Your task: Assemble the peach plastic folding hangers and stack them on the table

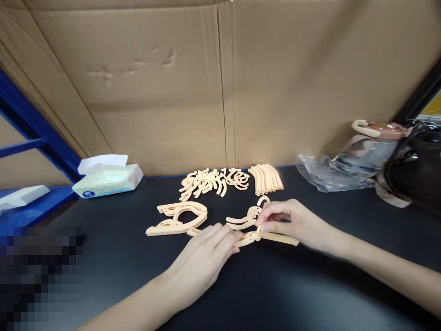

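A beige plastic folding hanger lies low over the black table, one arm reaching out to the right. My left hand is closed round its left part, palm down, and hides much of it. At the hanger's middle joint, my right hand pinches with thumb and forefinger; a small beige tip shows there. Just behind the fingers rest loose curved hanger parts, one with a hook. To the left lie folded hangers, side by side around a round gap.
Along the back are a heap of small curved parts, thin hooks and a row of long arms. A tissue pack stands at left. Plastic wrap, a water bottle and a dark bag are at right.
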{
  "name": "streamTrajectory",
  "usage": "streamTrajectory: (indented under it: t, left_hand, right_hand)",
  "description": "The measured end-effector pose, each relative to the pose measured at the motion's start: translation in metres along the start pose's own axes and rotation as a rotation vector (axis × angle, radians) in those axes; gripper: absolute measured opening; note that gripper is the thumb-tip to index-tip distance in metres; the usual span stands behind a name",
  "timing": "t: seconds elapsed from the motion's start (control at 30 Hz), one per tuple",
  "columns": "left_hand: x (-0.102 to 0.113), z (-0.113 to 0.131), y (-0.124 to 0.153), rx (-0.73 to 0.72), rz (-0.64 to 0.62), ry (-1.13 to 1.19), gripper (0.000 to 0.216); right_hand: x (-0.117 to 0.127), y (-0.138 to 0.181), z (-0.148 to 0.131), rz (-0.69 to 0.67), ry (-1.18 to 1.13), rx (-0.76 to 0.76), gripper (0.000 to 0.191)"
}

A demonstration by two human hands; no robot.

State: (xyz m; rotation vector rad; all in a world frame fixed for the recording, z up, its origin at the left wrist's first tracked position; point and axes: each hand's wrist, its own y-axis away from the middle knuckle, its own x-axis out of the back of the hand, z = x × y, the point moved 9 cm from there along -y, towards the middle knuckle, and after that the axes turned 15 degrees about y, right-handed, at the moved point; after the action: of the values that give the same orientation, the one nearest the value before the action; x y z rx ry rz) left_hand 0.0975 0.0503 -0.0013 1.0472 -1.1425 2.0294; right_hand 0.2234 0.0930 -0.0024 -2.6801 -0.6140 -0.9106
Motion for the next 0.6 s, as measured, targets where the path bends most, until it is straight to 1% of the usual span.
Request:
streamTrajectory:
  t: [0.17, 0.6]
  left_hand:
    - [-0.0011, -0.0002, -0.0011, -0.001, 0.002, -0.036, 0.017]
    - [0.0007, 0.0042, -0.0012, -0.022, 0.002, -0.097, 0.020]
  right_hand:
    - [-0.0003, 0.0012, -0.0014, 0.008, 0.089, -0.004, 0.023]
    - [-0.0007, 0.0029, 0.0060, 0.056, 0.175, -0.008, 0.015]
